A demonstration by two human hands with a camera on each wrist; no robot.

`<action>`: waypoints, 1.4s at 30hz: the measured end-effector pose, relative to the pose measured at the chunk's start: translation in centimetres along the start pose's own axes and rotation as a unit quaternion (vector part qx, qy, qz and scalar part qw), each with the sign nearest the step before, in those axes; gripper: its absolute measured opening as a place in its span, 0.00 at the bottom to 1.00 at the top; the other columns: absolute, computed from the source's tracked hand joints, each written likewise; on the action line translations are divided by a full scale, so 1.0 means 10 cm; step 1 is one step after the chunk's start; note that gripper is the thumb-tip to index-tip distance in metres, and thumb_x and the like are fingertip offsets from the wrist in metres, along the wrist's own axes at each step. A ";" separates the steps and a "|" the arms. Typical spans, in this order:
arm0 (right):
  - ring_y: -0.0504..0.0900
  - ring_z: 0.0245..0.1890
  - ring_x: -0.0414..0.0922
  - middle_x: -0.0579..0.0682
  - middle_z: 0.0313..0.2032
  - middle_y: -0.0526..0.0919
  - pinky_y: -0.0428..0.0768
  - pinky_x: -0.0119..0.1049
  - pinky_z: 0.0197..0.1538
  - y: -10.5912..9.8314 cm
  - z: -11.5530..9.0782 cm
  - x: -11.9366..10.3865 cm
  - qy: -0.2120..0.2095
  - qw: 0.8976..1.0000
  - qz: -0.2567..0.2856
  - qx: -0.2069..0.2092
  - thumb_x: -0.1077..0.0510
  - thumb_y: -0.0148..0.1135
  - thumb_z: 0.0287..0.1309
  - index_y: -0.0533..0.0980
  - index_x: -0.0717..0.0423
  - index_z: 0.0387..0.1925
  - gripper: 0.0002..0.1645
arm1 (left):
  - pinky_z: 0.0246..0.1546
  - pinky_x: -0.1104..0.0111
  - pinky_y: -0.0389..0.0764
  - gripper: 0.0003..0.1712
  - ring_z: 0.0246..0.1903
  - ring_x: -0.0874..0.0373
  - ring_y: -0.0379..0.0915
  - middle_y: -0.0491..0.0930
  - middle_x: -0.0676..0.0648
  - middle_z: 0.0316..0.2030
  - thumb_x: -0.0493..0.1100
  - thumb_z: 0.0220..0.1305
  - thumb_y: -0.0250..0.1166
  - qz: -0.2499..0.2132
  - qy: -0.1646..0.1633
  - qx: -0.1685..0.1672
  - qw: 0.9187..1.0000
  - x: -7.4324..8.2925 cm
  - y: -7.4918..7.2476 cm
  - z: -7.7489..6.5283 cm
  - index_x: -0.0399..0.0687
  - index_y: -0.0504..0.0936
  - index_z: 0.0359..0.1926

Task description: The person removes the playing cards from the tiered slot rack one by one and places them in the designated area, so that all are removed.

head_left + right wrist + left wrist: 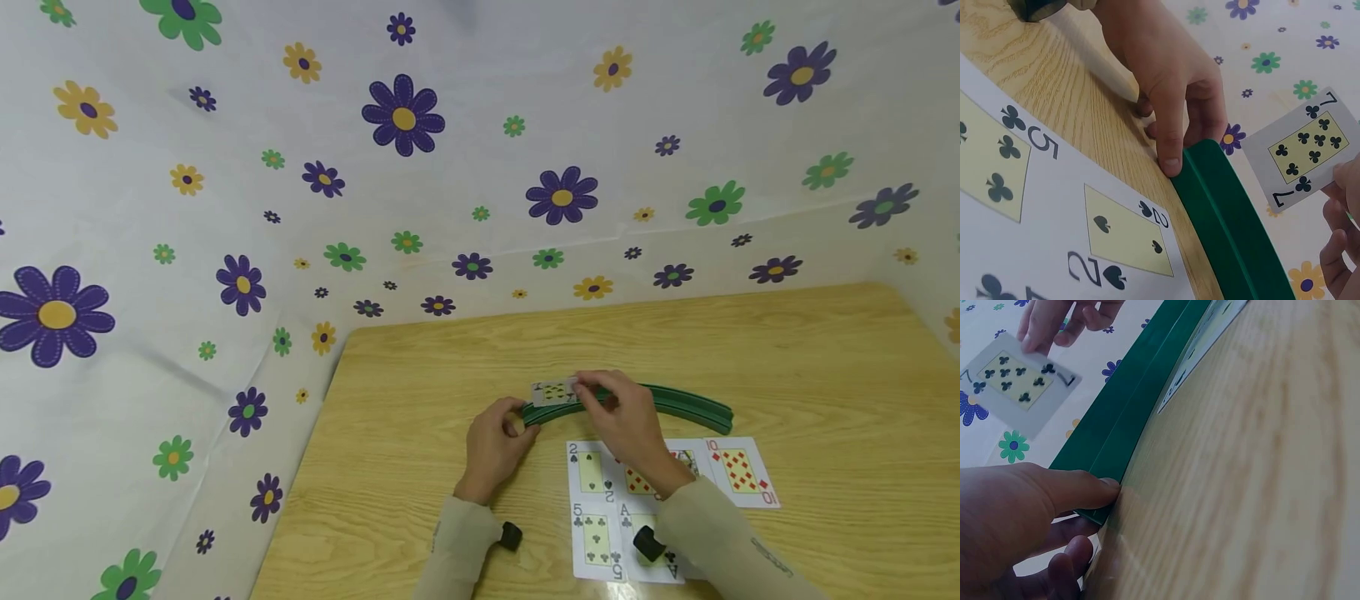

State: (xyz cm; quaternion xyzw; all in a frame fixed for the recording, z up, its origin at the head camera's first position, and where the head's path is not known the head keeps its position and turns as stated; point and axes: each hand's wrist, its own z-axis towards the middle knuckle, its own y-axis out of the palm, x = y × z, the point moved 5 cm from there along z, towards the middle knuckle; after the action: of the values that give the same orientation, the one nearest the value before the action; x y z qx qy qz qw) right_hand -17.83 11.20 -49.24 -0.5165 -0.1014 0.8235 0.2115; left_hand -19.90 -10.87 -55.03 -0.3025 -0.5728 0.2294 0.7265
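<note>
A curved green playing-card holder (693,407) lies on the wooden table. My left hand (497,446) grips its left end, the thumb (1094,489) on the near side and fingers behind. Between thumb and fingertips, my right hand (628,417) pinches a seven of clubs card (552,392) by one edge. That card is held above the holder's left part, its face showing; both wrist views show it clear of the groove. No card stands in the parts of the holder that show.
Face-up cards lie in rows nearer me, including a two of spades (589,472), five of clubs (597,540), ace of clubs (637,525) and ten of diamonds (741,472). My right forearm hides others. A flower-patterned sheet (480,150) hangs behind and left of the table (375,467).
</note>
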 end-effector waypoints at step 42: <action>0.72 0.35 0.24 0.49 0.32 0.86 0.69 0.21 0.33 -0.76 -0.51 0.12 0.001 0.994 -0.063 0.087 0.73 0.74 0.61 0.88 0.62 0.45 0.11 | 0.29 0.75 0.71 0.17 0.25 0.72 0.69 0.90 0.47 0.43 0.42 0.66 0.80 -0.003 0.012 0.007 1.000 0.04 -0.03 -0.02 0.48 0.89 0.54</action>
State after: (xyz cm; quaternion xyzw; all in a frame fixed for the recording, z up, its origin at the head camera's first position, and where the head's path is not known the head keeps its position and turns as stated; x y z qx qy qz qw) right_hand -11.84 18.23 -49.52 -0.4891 -0.0613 0.8139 0.3076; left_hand -19.61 -10.86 -54.58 -0.2985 -0.5631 0.2278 0.7362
